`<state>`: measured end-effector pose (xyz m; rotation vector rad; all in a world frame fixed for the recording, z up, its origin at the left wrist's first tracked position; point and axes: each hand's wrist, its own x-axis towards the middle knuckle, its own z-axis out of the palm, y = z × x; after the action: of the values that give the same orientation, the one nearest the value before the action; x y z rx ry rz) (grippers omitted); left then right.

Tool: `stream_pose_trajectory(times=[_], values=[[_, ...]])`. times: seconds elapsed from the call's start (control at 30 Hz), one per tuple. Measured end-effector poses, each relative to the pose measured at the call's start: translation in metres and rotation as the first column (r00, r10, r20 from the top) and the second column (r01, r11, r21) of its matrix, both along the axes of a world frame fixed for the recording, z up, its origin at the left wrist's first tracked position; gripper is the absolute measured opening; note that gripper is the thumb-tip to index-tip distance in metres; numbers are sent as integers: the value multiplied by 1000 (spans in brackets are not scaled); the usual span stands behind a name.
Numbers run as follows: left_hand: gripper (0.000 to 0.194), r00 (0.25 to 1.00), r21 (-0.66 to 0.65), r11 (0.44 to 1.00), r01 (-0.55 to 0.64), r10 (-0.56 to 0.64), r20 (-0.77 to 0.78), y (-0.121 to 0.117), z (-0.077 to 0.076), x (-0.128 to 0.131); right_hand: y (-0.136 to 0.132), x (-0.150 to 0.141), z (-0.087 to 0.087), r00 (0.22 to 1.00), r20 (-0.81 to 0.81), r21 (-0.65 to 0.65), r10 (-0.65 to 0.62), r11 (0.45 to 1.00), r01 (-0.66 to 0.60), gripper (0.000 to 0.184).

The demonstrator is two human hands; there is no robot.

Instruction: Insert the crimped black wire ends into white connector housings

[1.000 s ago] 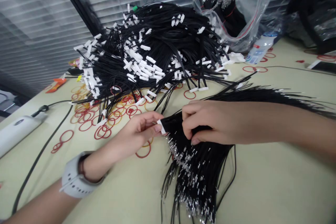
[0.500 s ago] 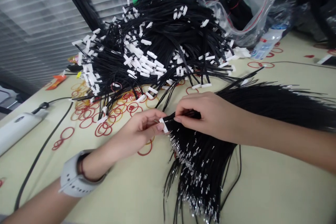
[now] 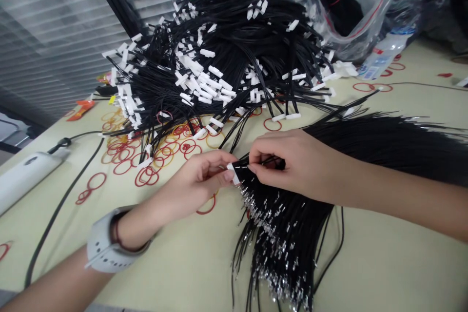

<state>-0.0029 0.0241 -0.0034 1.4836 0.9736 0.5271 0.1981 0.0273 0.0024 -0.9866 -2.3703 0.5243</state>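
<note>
Between the thumb and fingers of my left hand (image 3: pixel 204 175) is a small white connector housing (image 3: pixel 233 174). My right hand (image 3: pixel 288 156), just to its right, pinches a thin black wire (image 3: pixel 241 166) whose metal tip points at the housing; whether the tip has entered it I cannot tell. Beneath and beside both hands lies a thick bundle of black wires (image 3: pixel 292 214), its crimped silver ends fanned toward the front. More of the bundle stretches right, behind my right forearm.
A large heap of black cables with white connectors (image 3: pixel 226 53) fills the back. Red and yellow rubber bands (image 3: pixel 146 175) are scattered left of centre. A white power strip (image 3: pixel 32 175) lies at left; a clear plastic bag (image 3: pixel 369 19) with wire bundles stands at back right.
The whole view has shifted slightly, so things appear a little to the right. My right hand has moved only slightly against the housing, fingers still on the wire.
</note>
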Motion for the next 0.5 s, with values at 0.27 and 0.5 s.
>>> stream_pose_trajectory(times=[0.27, 0.5], values=[[11, 995, 112, 994, -9, 20, -97, -3, 1, 0, 3, -2, -1, 999, -15, -65, 41, 997, -41, 14], [9, 997, 146, 989, -19, 30, -69, -4, 0, 0, 1, -1, 1, 997, -39, -154, 67, 985, -72, 17]])
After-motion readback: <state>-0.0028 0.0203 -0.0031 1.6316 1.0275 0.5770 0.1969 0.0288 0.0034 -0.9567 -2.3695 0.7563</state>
